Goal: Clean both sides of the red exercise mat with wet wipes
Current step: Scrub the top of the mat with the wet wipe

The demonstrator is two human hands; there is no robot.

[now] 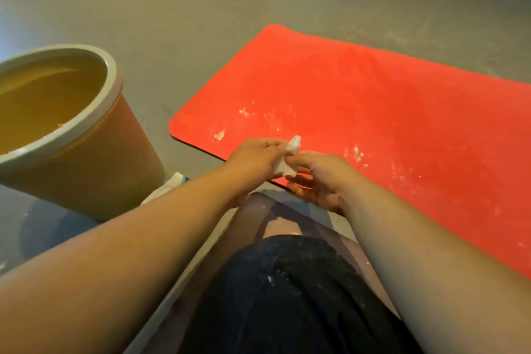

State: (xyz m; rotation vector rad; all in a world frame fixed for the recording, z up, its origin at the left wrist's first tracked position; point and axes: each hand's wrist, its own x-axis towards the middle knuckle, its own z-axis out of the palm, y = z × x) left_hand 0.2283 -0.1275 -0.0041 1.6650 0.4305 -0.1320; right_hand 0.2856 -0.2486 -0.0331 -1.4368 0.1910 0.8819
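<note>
**Wipe pinched between both hands at the mat's near edge**

The grey floor [201,8] fills the view. On it the red mat [373,95] lies flat, running from the centre out toward 3 o'clock, with a rounded corner close to the hands.

At 9 o'clock stands a brown drum [115,158] with a pale rim. It is well apart from the mat, with bare floor between. Its inside is yellow-brown, a few pale bits sit by the near rim, and I cannot tell what lies at the bottom.

At 6 o'clock a knee [258,227] in dark sheer fabric shows above a black garment [287,296] flecked with white.

Just past the knee, the left hand [255,158] and right hand [321,178] meet over the mat's near edge. Both pinch one crumpled white wipe [290,155]. The left fingertips hold it from 9 o'clock. The right thumb and forefinger grip it from 3 o'clock, and the other right fingers spread loosely beneath. The wipe's tip points to 12 o'clock.

A white packet [172,184] lies at the drum's foot, partly hidden by the left forearm.

Pale specks [219,134] dot the mat at 12 and 3 o'clock from the hands.
</note>
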